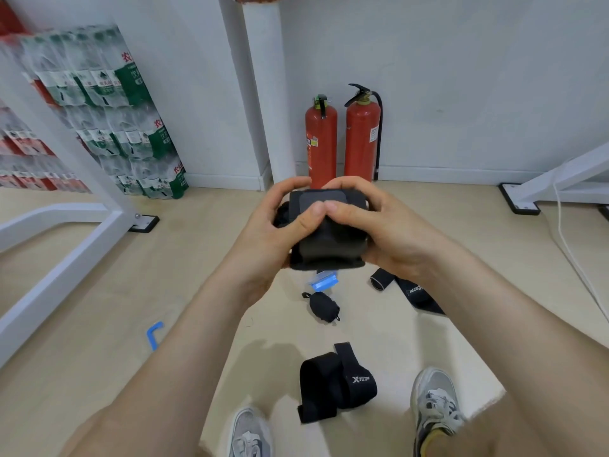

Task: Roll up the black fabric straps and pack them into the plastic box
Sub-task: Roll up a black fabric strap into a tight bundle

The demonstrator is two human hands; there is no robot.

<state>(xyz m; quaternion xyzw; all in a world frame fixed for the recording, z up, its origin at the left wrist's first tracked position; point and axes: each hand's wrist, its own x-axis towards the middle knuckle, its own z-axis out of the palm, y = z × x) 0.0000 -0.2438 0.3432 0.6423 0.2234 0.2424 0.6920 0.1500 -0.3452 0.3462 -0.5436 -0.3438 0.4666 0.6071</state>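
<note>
Strap in hand: a black fabric strap (326,225) is held up over the floor, wound into a thick roll, with its outer flap laid across the top
Step in hand: the winding is judged all but finished; the flap is best pulled taut and pressed flat until it catches, with the layers kept edge to edge so that the roll does not cone or spring open
Grip: the left hand (273,235) is curled round the roll's left end and the right hand (379,225) round its right end; both thumbs are pressed together on the top face, and no finger is spread
Box: only a clear plastic part with a blue clip (324,281) is seen on the floor just under the roll; it is taken to be the plastic box, mostly hidden
Left to pack: a loosely folded strap (336,384) lies near the shoes and a flat strap (408,293) to the right; whether the small black bundle (321,306) between them is a rolled strap cannot be told
Backdrop: two red fire extinguishers (342,140) are stood against the wall
</note>
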